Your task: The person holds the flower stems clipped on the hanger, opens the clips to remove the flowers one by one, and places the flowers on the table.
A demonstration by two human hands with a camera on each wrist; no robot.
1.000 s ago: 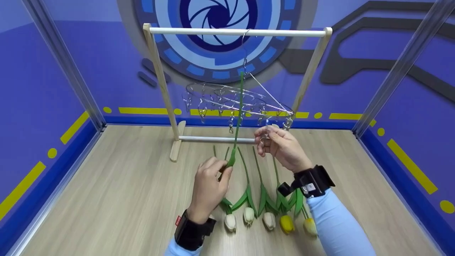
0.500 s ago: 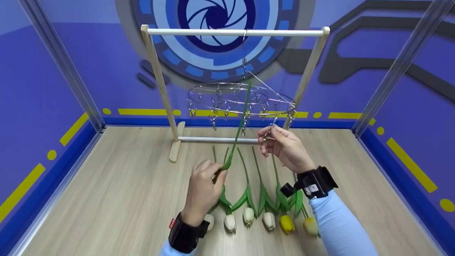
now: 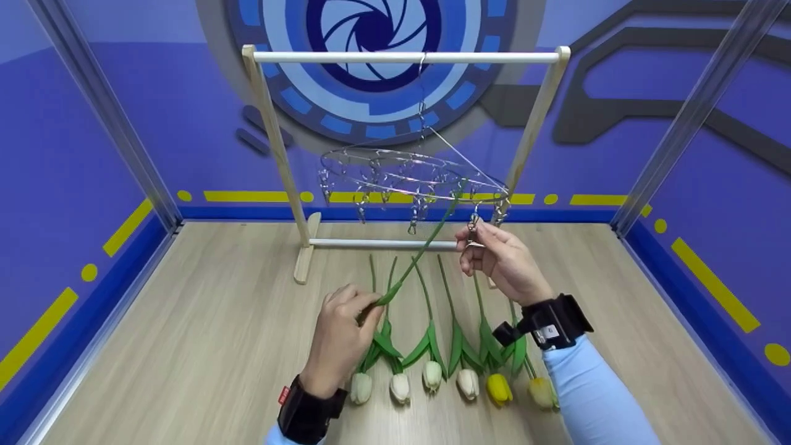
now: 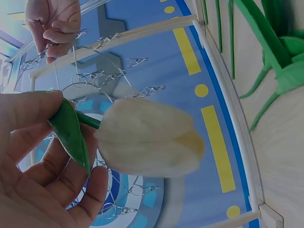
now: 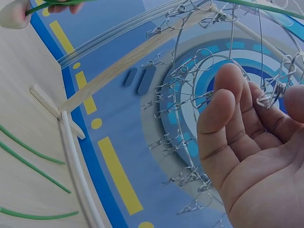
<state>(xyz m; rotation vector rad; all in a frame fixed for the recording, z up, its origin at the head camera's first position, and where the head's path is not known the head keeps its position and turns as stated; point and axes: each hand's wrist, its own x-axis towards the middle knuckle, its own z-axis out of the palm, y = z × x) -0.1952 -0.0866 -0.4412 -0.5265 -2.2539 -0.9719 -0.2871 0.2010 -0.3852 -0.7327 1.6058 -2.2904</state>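
My left hand (image 3: pixel 343 337) pinches a tulip by its stem near the leaves; its green stem (image 3: pixel 426 244) slants up and right toward the hanger. In the left wrist view the held tulip's white bloom (image 4: pixel 149 137) points away from the fingers. A round metal clip hanger (image 3: pixel 395 154) with several dangling clips hangs tilted, lower at the right. My right hand (image 3: pixel 503 262) pinches one metal clip (image 3: pixel 473 228) below the hanger's right rim. Close up in the right wrist view, that clip (image 5: pixel 275 90) lies between thumb and finger. The stem's tip is near the clip, apart from it.
A wooden rack with a white top bar (image 3: pixel 340 57) carries the hanger. Several tulips lie in a row on the table (image 3: pixel 216 346), white ones (image 3: pixel 400 388) at left, a yellow one (image 3: pixel 499 388) further right. Patterned blue walls (image 3: pixel 123 123) enclose the table.
My left hand has moved left and down, and the tulip's stem has tilted from near upright toward the right. My right hand, still holding the clip, has shifted slightly right. The hanger has swung.
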